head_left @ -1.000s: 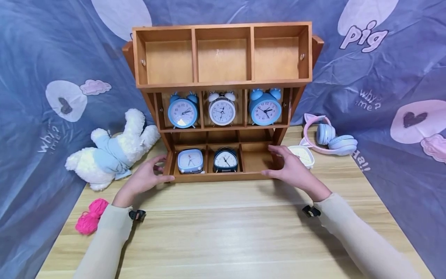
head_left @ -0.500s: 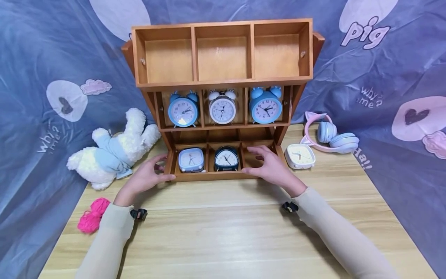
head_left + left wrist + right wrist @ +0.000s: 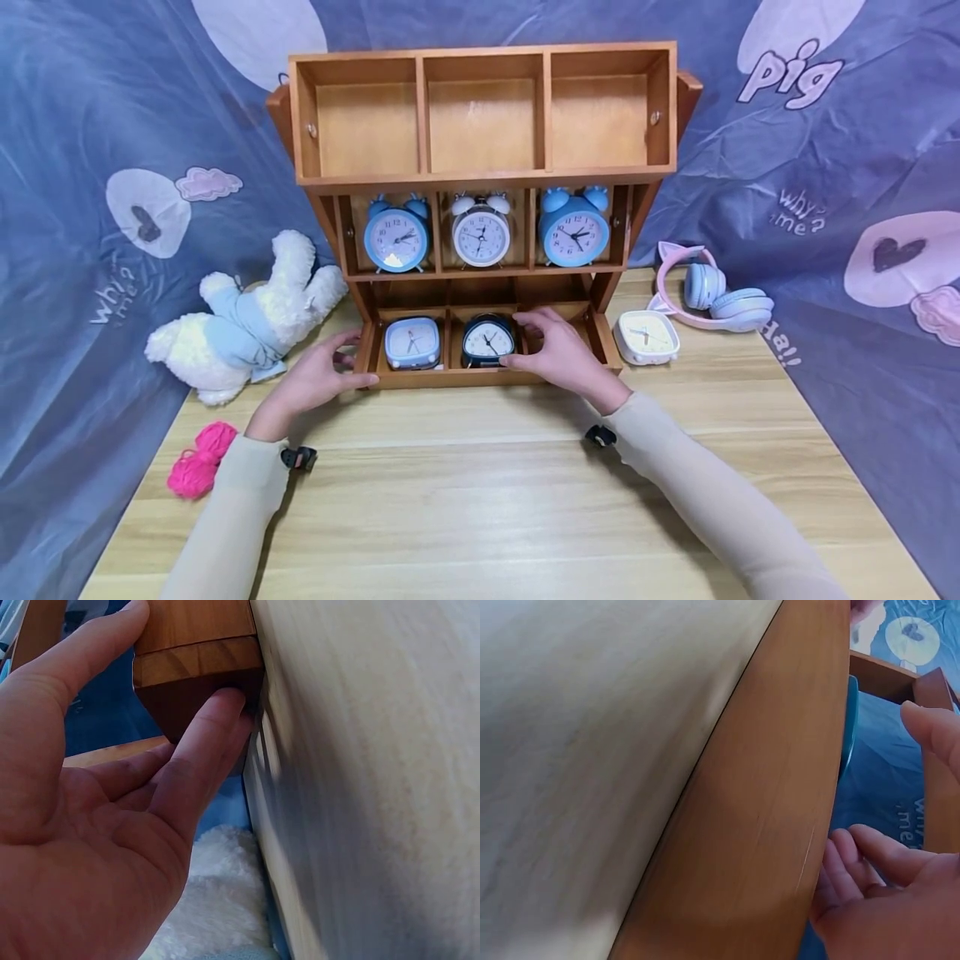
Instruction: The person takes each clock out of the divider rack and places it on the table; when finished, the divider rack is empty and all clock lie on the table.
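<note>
The wooden shelf (image 3: 480, 177) stands at the back of the table, with three tiers of three compartments. At its lower left corner, my left hand (image 3: 313, 379) holds the frame, thumb on the front board and fingers along the side; the left wrist view shows these fingers (image 3: 196, 754) against the wood. My right hand (image 3: 558, 354) reaches over the bottom tier, fingertips right at the dark green alarm clock (image 3: 488, 342) in the middle compartment. In the right wrist view its thumb and fingers are spread apart, with that clock's teal edge (image 3: 850, 724) beyond. A light blue alarm clock (image 3: 412, 342) sits in the left compartment.
Three twin-bell clocks fill the middle tier, among them a white one (image 3: 481, 237). A white square clock (image 3: 647, 337) lies right of the shelf, near pink cat-ear headphones (image 3: 738, 307). Left are a white plush toy (image 3: 243, 333) and pink yarn (image 3: 197, 467).
My right hand has moved left from the shelf's lower right corner, across the right compartment, to the dark green alarm clock. The left hand has stayed at its corner.
</note>
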A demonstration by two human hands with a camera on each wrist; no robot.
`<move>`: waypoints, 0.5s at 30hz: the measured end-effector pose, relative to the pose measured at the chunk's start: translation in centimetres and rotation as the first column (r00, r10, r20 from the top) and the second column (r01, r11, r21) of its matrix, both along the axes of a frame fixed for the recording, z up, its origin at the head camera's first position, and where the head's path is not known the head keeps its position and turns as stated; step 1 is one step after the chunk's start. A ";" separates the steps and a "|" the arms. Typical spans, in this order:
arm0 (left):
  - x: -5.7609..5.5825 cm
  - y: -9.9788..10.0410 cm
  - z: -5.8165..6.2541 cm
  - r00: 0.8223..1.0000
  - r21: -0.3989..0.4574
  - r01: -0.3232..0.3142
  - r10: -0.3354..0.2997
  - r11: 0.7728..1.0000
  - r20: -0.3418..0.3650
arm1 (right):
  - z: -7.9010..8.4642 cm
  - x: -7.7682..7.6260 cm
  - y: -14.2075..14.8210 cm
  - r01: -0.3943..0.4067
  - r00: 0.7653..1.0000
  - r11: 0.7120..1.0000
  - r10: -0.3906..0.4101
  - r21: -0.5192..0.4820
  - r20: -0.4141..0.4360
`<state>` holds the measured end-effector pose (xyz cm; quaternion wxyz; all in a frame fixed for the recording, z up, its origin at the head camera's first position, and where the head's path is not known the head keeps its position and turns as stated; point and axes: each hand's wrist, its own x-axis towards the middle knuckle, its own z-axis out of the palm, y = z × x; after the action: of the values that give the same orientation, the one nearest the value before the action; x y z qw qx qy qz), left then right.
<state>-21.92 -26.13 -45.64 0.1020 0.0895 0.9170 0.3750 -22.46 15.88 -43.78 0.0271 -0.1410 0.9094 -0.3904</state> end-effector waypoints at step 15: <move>-0.1 0.0 -0.1 1.000 -0.006 0.000 0.000 1.000 -0.010 | 0.3 -0.4 -4.2 0.088 0.996 0.991 -0.087 0.097 -0.012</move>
<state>-21.99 -26.15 -45.74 0.0977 0.0911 0.9187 0.3718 -22.83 11.66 -43.51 0.0133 -0.1011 0.9327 -0.3458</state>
